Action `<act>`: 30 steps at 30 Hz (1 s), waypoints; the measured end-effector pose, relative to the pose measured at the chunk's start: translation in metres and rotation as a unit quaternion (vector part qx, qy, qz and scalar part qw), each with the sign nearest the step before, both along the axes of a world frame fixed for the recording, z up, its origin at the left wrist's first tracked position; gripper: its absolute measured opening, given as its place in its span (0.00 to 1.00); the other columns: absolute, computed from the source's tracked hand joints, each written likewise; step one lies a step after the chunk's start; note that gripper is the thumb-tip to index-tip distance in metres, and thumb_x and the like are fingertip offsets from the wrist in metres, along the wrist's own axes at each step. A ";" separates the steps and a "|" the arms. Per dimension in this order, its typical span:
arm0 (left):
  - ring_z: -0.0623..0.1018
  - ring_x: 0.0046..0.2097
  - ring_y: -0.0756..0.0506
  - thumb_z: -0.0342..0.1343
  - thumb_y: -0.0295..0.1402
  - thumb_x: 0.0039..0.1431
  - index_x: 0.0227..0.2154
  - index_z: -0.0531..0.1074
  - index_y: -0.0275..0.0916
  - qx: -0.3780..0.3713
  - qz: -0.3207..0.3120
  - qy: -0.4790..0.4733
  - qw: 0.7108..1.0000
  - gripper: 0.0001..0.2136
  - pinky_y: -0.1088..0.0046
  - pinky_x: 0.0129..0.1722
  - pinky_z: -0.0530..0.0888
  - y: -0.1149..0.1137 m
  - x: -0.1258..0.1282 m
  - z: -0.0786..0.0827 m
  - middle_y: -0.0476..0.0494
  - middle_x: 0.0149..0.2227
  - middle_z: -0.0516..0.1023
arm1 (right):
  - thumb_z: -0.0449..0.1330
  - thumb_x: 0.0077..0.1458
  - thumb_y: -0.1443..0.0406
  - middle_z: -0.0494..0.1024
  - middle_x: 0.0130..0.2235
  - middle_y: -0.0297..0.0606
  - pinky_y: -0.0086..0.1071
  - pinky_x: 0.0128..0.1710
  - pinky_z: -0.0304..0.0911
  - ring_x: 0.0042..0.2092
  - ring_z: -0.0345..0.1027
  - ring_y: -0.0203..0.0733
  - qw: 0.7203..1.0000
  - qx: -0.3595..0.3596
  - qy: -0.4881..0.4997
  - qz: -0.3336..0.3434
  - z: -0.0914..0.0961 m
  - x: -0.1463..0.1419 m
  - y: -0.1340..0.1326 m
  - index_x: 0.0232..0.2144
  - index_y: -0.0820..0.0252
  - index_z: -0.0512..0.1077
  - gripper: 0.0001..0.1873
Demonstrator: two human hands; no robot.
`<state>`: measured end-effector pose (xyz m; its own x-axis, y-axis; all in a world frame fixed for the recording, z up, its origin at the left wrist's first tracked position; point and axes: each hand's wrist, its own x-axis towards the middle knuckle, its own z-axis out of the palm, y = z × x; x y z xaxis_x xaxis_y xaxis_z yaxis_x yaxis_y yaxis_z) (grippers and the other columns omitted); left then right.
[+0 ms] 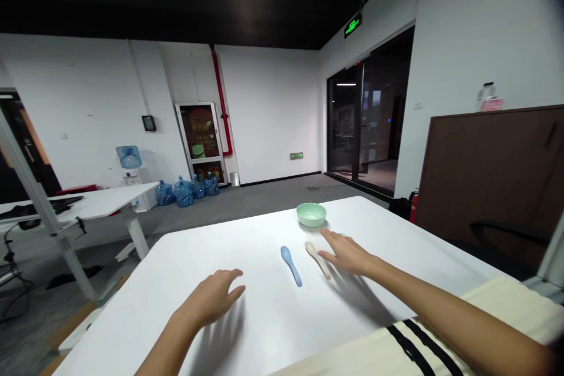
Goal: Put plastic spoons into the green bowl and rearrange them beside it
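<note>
A light green bowl stands upright near the far edge of the white table. Two spoons lie in front of it: a blue spoon and, to its right, a beige spoon. My right hand hovers just right of the beige spoon, fingers apart and holding nothing, its fingertips just short of the bowl. Behind its knuckles a small bit of something green shows, mostly hidden. Over the table to the left of the blue spoon is my left hand, thumb and fingers apart with nothing between them.
Another white table stands at the left behind a metal post. Several blue water bottles are on the floor by the far wall. A brown cabinet rises at the right, with a black chair arm before it.
</note>
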<state>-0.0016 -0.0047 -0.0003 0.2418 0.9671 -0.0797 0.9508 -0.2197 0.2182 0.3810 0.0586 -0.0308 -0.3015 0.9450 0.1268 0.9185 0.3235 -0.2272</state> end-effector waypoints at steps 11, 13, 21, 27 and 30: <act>0.71 0.58 0.36 0.43 0.51 0.60 0.58 0.68 0.45 0.000 -0.004 -0.001 1.000 0.27 0.59 0.55 0.68 -0.001 0.000 0.001 0.39 0.57 0.73 | 0.44 0.60 0.45 0.54 0.68 0.48 0.48 0.60 0.52 0.65 0.52 0.58 1.000 -0.021 0.007 -0.006 -0.001 0.000 -0.002 0.68 0.59 0.49 0.41; 0.71 0.58 0.36 0.43 0.51 0.61 0.58 0.68 0.45 0.000 -0.004 -0.001 1.000 0.27 0.59 0.55 0.68 -0.002 0.000 0.002 0.39 0.57 0.73 | 0.45 0.60 0.45 0.55 0.67 0.49 0.48 0.60 0.52 0.65 0.52 0.58 1.000 -0.021 0.007 -0.006 0.000 -0.001 -0.003 0.67 0.60 0.50 0.41; 0.71 0.58 0.36 0.43 0.51 0.60 0.58 0.68 0.44 0.004 -0.008 0.000 1.000 0.27 0.59 0.55 0.68 0.001 -0.001 -0.001 0.39 0.57 0.73 | 0.46 0.60 0.46 0.57 0.66 0.49 0.45 0.59 0.53 0.65 0.52 0.57 1.000 -0.023 0.009 -0.004 0.002 -0.002 -0.005 0.67 0.60 0.52 0.39; 0.71 0.58 0.36 0.44 0.52 0.60 0.58 0.68 0.46 0.004 -0.006 -0.002 1.000 0.27 0.59 0.55 0.68 0.002 -0.002 -0.003 0.40 0.57 0.73 | 0.46 0.60 0.46 0.59 0.66 0.49 0.44 0.57 0.55 0.63 0.56 0.57 1.000 -0.021 0.009 -0.007 0.001 -0.001 -0.005 0.66 0.60 0.53 0.39; 0.71 0.58 0.37 0.44 0.51 0.60 0.58 0.68 0.45 0.005 -0.006 0.000 1.000 0.27 0.59 0.55 0.68 0.001 0.000 -0.001 0.40 0.57 0.73 | 0.46 0.60 0.46 0.59 0.66 0.50 0.45 0.57 0.55 0.64 0.55 0.58 1.000 -0.018 0.007 -0.004 0.001 -0.001 -0.005 0.66 0.61 0.52 0.39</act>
